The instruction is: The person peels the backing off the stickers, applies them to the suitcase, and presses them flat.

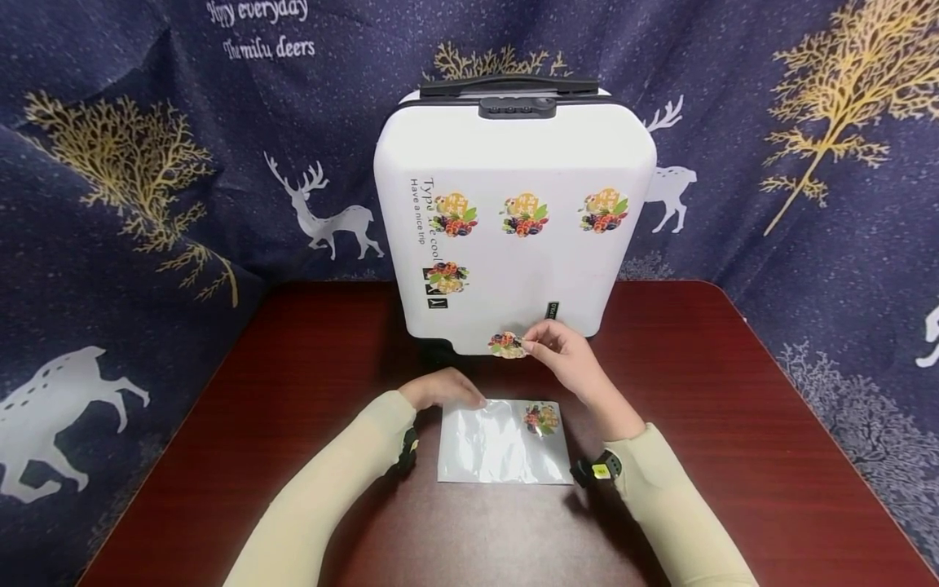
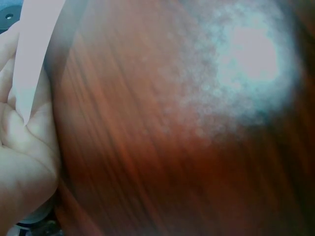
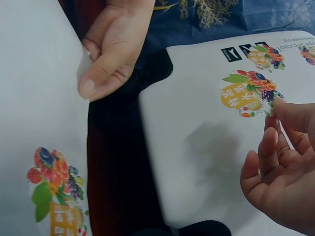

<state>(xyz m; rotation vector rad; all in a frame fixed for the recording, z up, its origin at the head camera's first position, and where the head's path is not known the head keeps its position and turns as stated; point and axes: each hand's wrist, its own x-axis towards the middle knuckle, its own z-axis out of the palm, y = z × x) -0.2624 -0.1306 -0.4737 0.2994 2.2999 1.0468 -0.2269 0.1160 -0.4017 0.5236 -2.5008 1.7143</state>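
Observation:
A white suitcase (image 1: 506, 147) stands upright at the back of the table, with several fruit stickers on its front, three in an upper row and a lower-left sticker (image 1: 447, 278). My right hand (image 1: 563, 357) pinches a loose fruit sticker (image 3: 242, 94) by its edge between thumb and fingers, before the suitcase's lower part. Nearer to me, my left hand (image 1: 443, 388) grips the far left edge of a glossy white sticker sheet (image 1: 491, 452), thumb on top. One fruit sticker (image 1: 541, 418) remains on the sheet's far right corner. In the left wrist view, the sheet (image 2: 37, 44) crosses the palm.
The dark red wooden table (image 1: 242, 456) stretches out on both sides of the sheet. A blue cloth (image 1: 323, 114) with deer and trees hangs behind the suitcase. Black printed labels (image 1: 437, 303) and lettering mark the suitcase's left side; its top bears a black handle (image 1: 509, 84).

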